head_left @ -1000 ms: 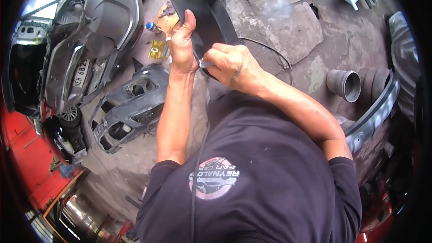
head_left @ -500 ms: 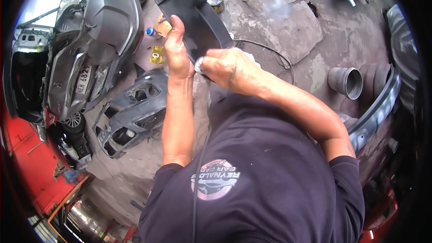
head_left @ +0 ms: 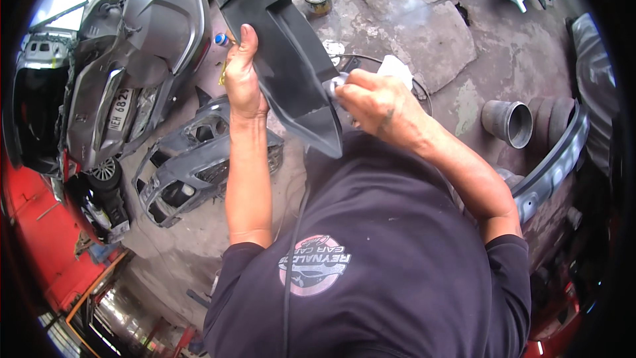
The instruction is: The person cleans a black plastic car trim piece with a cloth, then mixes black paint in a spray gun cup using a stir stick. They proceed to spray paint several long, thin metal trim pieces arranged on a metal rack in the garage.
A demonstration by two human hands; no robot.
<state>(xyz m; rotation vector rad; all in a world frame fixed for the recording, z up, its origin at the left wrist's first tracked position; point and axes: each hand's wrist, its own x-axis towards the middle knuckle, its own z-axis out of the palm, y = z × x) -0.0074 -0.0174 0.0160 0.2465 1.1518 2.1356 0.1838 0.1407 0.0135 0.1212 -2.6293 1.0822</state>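
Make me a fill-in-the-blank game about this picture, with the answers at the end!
1. The person's ____ hand, thumb pointing up, holds the long dark panel.
2. The small round cap near that thumb is ____.
3. The open-mouthed grey container is on the picture's ____ side.

Missing words: left; blue; right.

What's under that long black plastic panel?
Grey concrete floor shows past the edges of the long black plastic panel. Straight underneath, the panel itself covers everything, so I can't tell what's there.
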